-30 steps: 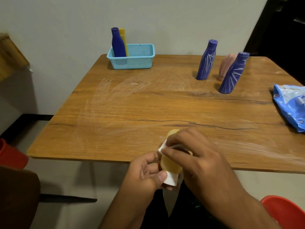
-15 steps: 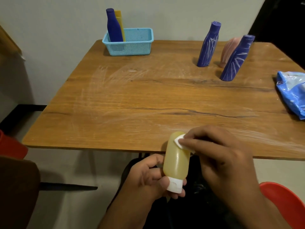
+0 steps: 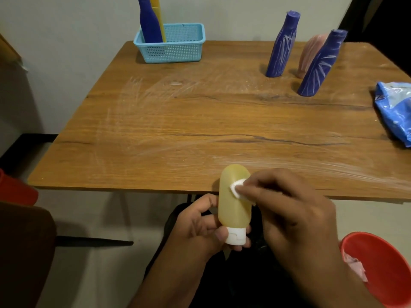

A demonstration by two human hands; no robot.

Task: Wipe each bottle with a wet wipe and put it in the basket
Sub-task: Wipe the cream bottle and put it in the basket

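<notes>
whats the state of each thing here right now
yellow bottle: held cap-down in left hand
wet wipe: pressed on it by right hand
basket: holds two upright bottles
streaked blue bottles: standing, unwiped
pink bottle: standing behind

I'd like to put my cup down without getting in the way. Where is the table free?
The wide middle of the table is bare, between the basket at the far left and the blue packet at the right edge. The far right is crowded with two purple bottles and a pink one.
</notes>
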